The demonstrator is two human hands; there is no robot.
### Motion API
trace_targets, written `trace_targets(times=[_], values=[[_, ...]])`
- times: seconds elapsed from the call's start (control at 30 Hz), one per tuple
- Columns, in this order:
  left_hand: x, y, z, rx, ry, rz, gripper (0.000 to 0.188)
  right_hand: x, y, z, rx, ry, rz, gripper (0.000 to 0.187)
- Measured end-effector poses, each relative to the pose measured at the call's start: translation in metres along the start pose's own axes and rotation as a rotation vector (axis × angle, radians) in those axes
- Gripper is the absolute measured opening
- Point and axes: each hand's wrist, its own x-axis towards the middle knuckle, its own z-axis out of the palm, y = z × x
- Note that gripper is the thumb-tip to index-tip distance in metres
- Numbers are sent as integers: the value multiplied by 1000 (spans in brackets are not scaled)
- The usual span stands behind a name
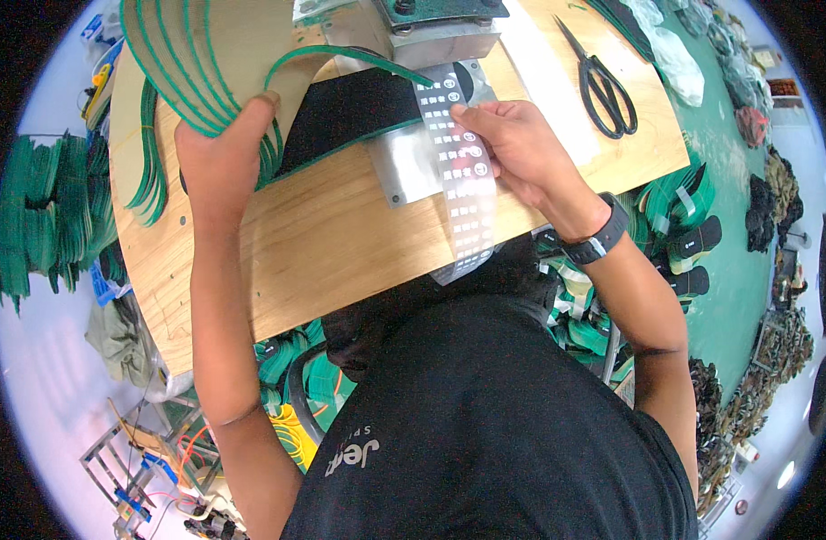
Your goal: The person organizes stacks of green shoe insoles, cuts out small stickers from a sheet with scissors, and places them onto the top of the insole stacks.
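My left hand [222,155] is closed round the lower ends of a fanned stack of beige insoles [237,40] with green edges. One insole curls away to the right, over a black insole [341,110] lying on the wooden table [323,229]. My right hand [525,148] pinches the edge of a clear film strip [468,202] with white printed marks. That strip lies across the toe end of the black insole, and its tail hangs over the table's near edge. Just beyond it stands a metal press machine [444,38], with a shiny metal plate [404,166] below.
Black-handled scissors [604,97] lie at the table's right. More green-edged insoles [149,162] rest at its left end. Bundled insoles [48,216] are piled far left, and others [678,211] lie on the right below the table. Plastic bags [678,67] sit on the green floor.
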Motion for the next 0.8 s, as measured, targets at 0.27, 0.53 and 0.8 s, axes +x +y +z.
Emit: trace_targets(times=[0.27,0.53,0.8], values=[[-4,2,0,68,3,19,21,1,-1,1,-30,0,12,19],[-11,5,5,191,52,26,23,1,-3,5,-33,30,35,21],[-7,8,12,416,-340,289,51,-7,0,9,-61,73,-97,28]])
